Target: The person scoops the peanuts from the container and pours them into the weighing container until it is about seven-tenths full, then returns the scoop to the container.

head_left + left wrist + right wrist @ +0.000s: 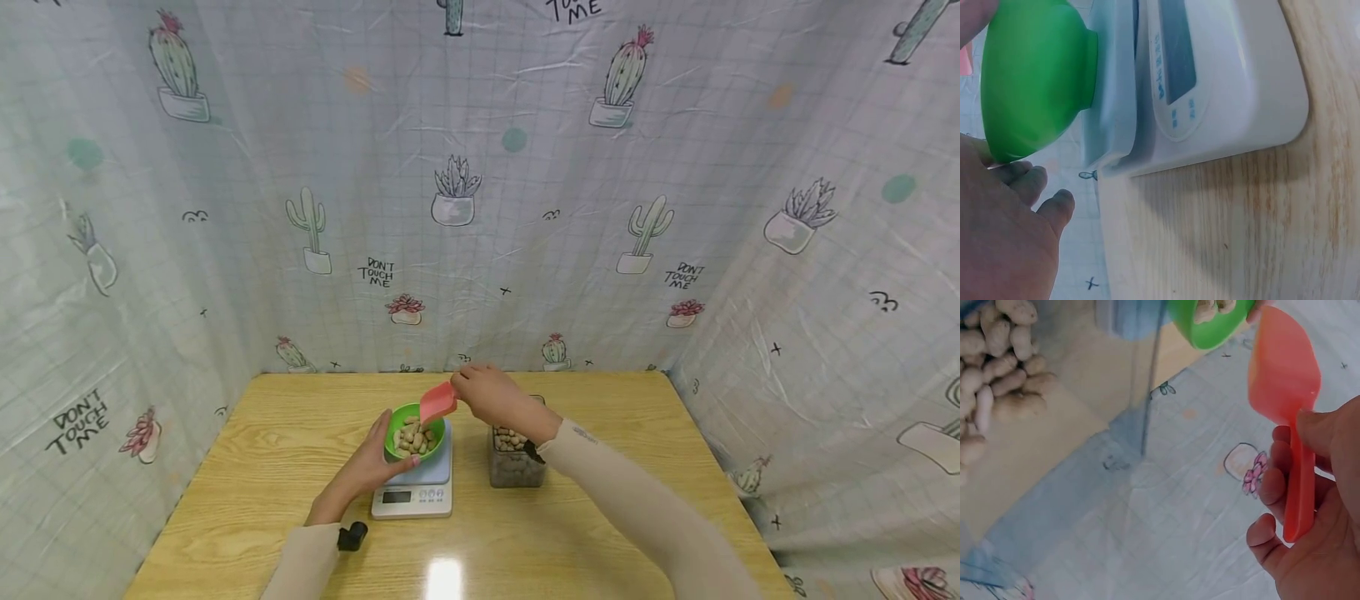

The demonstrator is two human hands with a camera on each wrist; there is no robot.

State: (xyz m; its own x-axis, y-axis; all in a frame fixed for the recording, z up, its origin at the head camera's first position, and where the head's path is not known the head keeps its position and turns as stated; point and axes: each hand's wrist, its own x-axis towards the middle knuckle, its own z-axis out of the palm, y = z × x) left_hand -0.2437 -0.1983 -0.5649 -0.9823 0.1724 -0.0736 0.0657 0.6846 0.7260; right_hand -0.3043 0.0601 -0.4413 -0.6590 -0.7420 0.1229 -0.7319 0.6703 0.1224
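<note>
A green bowl point(415, 450) with peanuts point(413, 437) in it sits on the pale blue plate of a white kitchen scale point(412, 504). My left hand point(367, 463) holds the bowl from the left, thumb at the near side of its rim and fingers along the far side. In my right hand point(491, 395) is a red scoop point(437, 403), gripped by its handle point(1300, 487). Its blade tips over the bowl's far right rim in the head view. Below my right wrist stands a clear square container point(517, 473) of peanuts point(999, 369), partly covered by the arm.
Everything stands on a wood-grain table point(600, 500). A cactus-print curtain point(525, 250) hangs behind it and along both sides. The scale's dark display point(397, 497) faces the near edge. A black strap piece point(352, 536) is on my left wrist.
</note>
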